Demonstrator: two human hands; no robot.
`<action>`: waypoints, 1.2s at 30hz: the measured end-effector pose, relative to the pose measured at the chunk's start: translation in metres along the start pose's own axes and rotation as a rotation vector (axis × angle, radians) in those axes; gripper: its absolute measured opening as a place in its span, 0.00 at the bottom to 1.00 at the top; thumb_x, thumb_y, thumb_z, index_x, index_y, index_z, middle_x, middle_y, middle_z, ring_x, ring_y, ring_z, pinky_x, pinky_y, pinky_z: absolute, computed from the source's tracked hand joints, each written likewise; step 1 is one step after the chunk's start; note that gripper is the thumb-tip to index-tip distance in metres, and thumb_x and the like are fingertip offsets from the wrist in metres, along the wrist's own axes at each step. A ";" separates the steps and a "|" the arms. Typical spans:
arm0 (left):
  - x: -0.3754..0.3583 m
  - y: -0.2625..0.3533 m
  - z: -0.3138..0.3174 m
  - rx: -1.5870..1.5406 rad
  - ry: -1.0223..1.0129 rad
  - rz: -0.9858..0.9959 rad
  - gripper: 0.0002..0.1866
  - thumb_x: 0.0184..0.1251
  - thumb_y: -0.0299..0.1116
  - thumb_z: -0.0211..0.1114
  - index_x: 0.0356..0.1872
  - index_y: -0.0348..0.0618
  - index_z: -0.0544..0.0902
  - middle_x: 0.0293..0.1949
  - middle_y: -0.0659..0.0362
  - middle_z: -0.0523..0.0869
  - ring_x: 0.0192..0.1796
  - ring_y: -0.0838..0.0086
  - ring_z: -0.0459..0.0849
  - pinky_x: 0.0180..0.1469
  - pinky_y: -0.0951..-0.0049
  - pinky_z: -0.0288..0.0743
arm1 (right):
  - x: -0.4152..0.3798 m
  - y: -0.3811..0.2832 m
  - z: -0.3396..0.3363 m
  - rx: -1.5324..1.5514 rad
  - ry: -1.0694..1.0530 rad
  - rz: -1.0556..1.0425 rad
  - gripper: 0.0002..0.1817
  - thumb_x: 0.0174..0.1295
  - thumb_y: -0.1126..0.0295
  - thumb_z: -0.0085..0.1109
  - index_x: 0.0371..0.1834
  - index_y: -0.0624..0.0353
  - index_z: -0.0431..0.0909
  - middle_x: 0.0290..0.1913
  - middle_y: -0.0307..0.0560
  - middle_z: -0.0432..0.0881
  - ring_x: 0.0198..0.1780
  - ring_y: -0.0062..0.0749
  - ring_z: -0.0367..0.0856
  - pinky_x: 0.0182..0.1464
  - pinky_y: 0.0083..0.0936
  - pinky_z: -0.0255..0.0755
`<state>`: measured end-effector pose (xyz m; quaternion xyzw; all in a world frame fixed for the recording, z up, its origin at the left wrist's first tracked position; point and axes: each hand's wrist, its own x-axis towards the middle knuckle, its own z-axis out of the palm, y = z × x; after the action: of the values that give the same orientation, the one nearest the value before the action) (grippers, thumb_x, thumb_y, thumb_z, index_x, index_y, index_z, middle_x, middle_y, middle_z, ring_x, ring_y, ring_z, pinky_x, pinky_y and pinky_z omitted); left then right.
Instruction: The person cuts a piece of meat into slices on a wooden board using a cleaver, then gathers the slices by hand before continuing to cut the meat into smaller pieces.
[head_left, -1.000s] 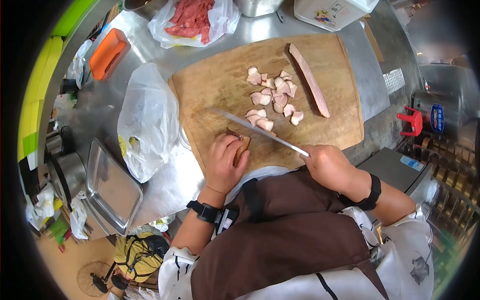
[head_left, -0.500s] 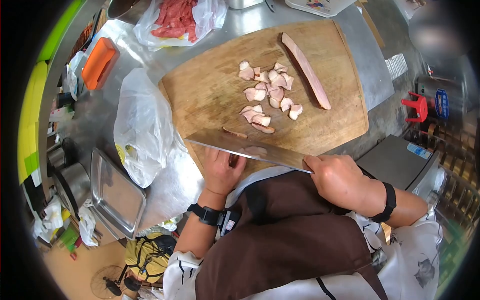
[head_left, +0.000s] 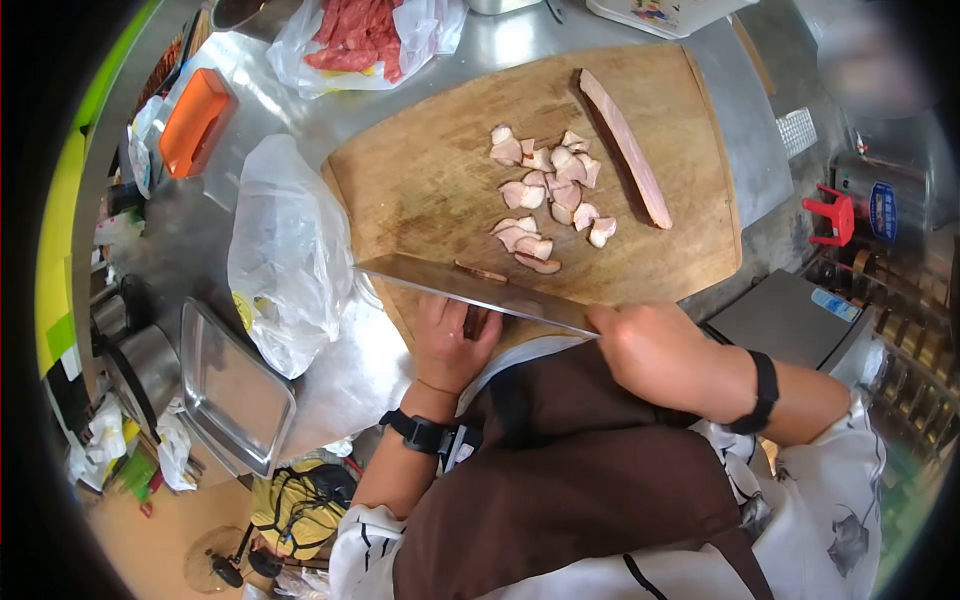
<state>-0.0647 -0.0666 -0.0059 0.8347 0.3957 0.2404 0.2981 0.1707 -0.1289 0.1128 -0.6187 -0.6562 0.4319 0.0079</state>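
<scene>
The grip of the right hand (head_left: 655, 355) is closed on the knife (head_left: 430, 278), now brought over the meat piece (head_left: 475, 322) pinched by the left hand (head_left: 445, 350); a thin slice (head_left: 480, 271) lies beside it on the cutting board (head_left: 420, 180).

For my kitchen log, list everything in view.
Knife: 1, silver, over board
Meat slices: several, pink-white, on board
Meat strip: 1, pink, board's right
Meat piece: 1, brown, in left hand
Chopping board: 1, tan, centre
Raw meat: 1 heap, red, far bag
Counter bags: 2, whitish, far, left
Tray: 1, silver, lower left
Container: 1, orange, upper left
Stool: 1, red, far right
Left hand: 1, bare, holding meat piece
Right hand: 1, bare, on knife
</scene>
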 end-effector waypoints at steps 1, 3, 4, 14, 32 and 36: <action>0.003 0.000 -0.001 -0.001 0.009 0.009 0.19 0.46 0.26 0.76 0.43 0.40 0.83 0.47 0.49 0.81 0.49 0.49 0.79 0.52 0.56 0.75 | 0.002 0.001 0.000 -0.013 -0.019 0.020 0.06 0.58 0.76 0.53 0.37 0.66 0.76 0.26 0.62 0.82 0.31 0.59 0.83 0.33 0.49 0.77; 0.001 -0.001 0.000 -0.003 0.015 0.015 0.20 0.46 0.26 0.76 0.43 0.40 0.82 0.47 0.50 0.81 0.49 0.50 0.79 0.52 0.56 0.76 | 0.006 0.003 0.007 -0.029 -0.057 0.065 0.06 0.59 0.75 0.53 0.37 0.66 0.76 0.27 0.62 0.82 0.31 0.59 0.84 0.33 0.49 0.77; 0.001 -0.002 0.001 -0.002 0.018 0.017 0.20 0.46 0.27 0.77 0.43 0.40 0.82 0.47 0.50 0.81 0.49 0.51 0.79 0.52 0.56 0.76 | 0.018 -0.002 0.011 -0.025 -0.034 0.038 0.07 0.59 0.75 0.52 0.37 0.66 0.76 0.27 0.62 0.83 0.31 0.59 0.84 0.34 0.49 0.77; 0.002 0.009 -0.009 0.033 -0.020 0.059 0.20 0.47 0.27 0.77 0.44 0.40 0.82 0.48 0.53 0.80 0.53 0.53 0.78 0.55 0.56 0.73 | 0.011 0.016 0.028 -0.039 0.057 0.075 0.07 0.62 0.73 0.56 0.40 0.63 0.80 0.27 0.62 0.82 0.33 0.60 0.83 0.36 0.48 0.77; -0.007 0.008 -0.003 0.040 -0.003 0.044 0.14 0.49 0.26 0.74 0.40 0.41 0.84 0.38 0.53 0.81 0.45 0.52 0.79 0.50 0.56 0.74 | -0.044 0.006 0.016 -0.052 0.096 0.035 0.07 0.59 0.74 0.54 0.39 0.65 0.76 0.29 0.58 0.83 0.33 0.56 0.84 0.36 0.45 0.79; -0.010 0.003 0.000 0.038 0.005 0.047 0.15 0.48 0.27 0.74 0.40 0.42 0.83 0.40 0.52 0.82 0.46 0.52 0.79 0.51 0.56 0.74 | -0.039 0.004 0.014 -0.066 0.070 0.050 0.08 0.57 0.76 0.53 0.38 0.66 0.76 0.29 0.59 0.83 0.33 0.56 0.85 0.37 0.46 0.79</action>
<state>-0.0682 -0.0761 -0.0054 0.8488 0.3812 0.2418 0.2753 0.1755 -0.1692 0.1216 -0.6494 -0.6537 0.3885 -0.0002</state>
